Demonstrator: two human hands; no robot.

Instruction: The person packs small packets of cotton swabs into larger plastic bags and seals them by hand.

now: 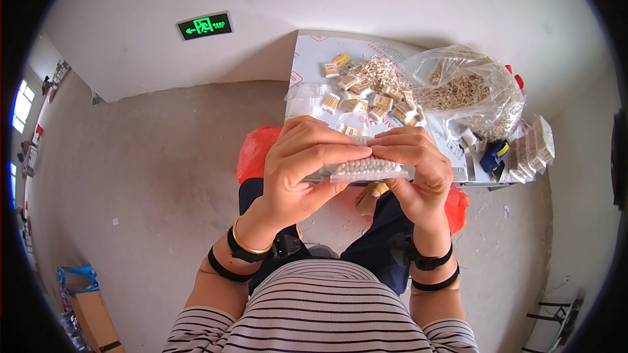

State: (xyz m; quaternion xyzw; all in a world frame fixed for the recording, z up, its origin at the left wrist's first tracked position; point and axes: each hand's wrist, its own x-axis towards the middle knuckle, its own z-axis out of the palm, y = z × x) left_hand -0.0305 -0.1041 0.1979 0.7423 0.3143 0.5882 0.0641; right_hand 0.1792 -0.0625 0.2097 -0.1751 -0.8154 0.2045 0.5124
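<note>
Left hand point(291, 168) and right hand point(420, 168) pinch the swab packet point(367, 167) between them, its long axis crosswise, neither nearer.

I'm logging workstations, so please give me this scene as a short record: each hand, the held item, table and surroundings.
Left hand: gripping the left side of the swab pack
Right hand: gripping its right side
Held item: clear wrapping, rows of white tips facing the wearer
Table: pile of loose swabs, small swab bundles, large clear bag of swabs
Table's right end: blue-and-yellow object, wrapped packs
Wall: lit green sign
</note>
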